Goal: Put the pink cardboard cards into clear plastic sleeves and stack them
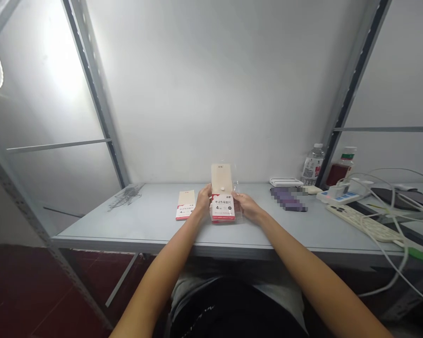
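In the middle of the head view, a cream ruler-set packet [221, 180] with a red and white label sits in a clear plastic bag [238, 216]. It is held up above the desk, its printed front facing me. My left hand [203, 199] is closed on the packet's left edge. At the opposite side, my right hand [248, 206] pinches the bag and the packet's right edge, thumb and fingers partly hidden. A similar cream ruler-set packet [186, 199] lies flat on the desk, left of my left hand.
The grey desk [144, 220] meets a pale wall behind. To the right are a purple item [289, 199] partly blurred out, a white box [285, 182], a water bottle [313, 165], a red-liquid bottle [340, 169], a power strip [338, 195], a keyboard [364, 223] and loose cables.
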Action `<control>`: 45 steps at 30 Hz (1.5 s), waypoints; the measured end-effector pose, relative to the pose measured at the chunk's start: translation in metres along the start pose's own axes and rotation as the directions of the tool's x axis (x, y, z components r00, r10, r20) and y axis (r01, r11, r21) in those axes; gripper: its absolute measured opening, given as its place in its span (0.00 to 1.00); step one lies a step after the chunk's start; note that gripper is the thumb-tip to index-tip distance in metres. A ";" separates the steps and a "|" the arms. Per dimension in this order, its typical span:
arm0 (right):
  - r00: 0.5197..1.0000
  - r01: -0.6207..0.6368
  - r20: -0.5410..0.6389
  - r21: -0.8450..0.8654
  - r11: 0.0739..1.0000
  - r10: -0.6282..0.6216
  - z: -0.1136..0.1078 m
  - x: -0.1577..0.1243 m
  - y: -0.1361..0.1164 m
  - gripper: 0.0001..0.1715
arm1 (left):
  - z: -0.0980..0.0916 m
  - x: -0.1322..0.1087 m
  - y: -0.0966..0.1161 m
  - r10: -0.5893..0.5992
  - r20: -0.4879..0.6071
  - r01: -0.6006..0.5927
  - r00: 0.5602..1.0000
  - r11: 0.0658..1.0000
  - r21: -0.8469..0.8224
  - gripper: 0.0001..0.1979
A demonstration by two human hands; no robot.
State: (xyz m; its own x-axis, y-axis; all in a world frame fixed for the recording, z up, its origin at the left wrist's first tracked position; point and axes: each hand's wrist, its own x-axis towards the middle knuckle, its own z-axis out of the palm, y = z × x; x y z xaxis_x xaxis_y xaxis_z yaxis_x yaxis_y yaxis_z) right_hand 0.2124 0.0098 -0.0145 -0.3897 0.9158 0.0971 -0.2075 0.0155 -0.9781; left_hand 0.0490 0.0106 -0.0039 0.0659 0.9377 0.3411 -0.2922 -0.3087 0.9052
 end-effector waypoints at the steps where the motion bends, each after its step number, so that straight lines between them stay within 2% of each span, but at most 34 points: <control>1: 0.999 0.008 -0.047 -0.002 1.000 -0.008 -0.001 0.001 0.000 0.16 | -0.001 0.000 0.001 -0.042 0.037 0.043 0.998 0.999 -0.006 0.19; 4: 0.989 0.006 -0.148 -0.013 1.000 -0.008 -0.005 0.002 -0.002 0.15 | -0.002 0.000 0.002 -0.146 0.117 0.145 0.982 0.989 0.011 0.18; 6: 0.990 0.004 -0.141 -0.005 1.000 -0.005 -0.005 0.002 -0.003 0.16 | -0.003 0.000 0.002 -0.172 0.120 0.170 0.978 0.985 0.024 0.18; 10: 0.997 0.004 -0.083 0.035 0.999 -0.001 -0.003 -0.001 -0.005 0.16 | -0.005 0.001 -0.001 -0.224 0.057 0.222 0.973 0.974 0.040 0.18; 18: 0.999 -0.040 0.005 0.033 0.999 0.040 -0.001 -0.002 -0.002 0.17 | -0.003 0.001 -0.003 -0.129 0.001 0.128 0.992 0.988 0.092 0.16; 22: 1.000 -0.016 0.001 0.012 1.000 0.016 0.000 -0.003 -0.003 0.16 | -0.002 -0.001 0.000 -0.102 0.028 0.099 0.994 0.990 0.097 0.17; 25: 0.998 0.022 -0.055 -0.006 1.000 -0.023 0.000 -0.002 -0.003 0.15 | -0.001 -0.001 0.006 -0.166 0.060 0.163 0.984 0.985 0.049 0.23; 28: 0.995 0.055 -0.080 -0.011 0.998 -0.056 -0.002 0.001 -0.003 0.16 | -0.001 -0.003 0.012 -0.221 0.158 0.227 0.963 0.974 -0.025 0.29; 32: 0.996 0.063 -0.060 -0.044 0.997 -0.065 -0.005 0.003 0.000 0.18 | 0.002 -0.007 0.015 -0.209 0.237 0.204 0.949 0.978 0.045 0.24; 35: 0.996 0.074 -0.046 -0.113 0.991 -0.080 -0.004 0.002 0.001 0.18 | 0.003 -0.009 0.013 -0.207 0.214 0.179 0.955 0.974 0.142 0.22; 40: 0.995 0.089 -0.016 -0.209 0.974 -0.094 -0.002 -0.001 0.001 0.19 | 0.002 -0.005 0.007 -0.218 0.105 0.191 0.970 0.957 0.218 0.20; 45: 0.996 0.084 0.001 -0.283 0.956 -0.087 -0.002 -0.002 0.002 0.21 | 0.000 -0.001 0.000 -0.185 0.102 0.159 0.977 0.962 0.221 0.18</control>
State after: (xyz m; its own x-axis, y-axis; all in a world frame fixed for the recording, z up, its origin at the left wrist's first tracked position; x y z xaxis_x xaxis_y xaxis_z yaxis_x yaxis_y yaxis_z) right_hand 0.2141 0.0092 -0.0173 -0.3708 0.9106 0.1824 0.0226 0.2052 -0.9785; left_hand 0.0490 0.0099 -0.0043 0.2161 0.9574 0.1915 -0.0593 -0.1829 0.9813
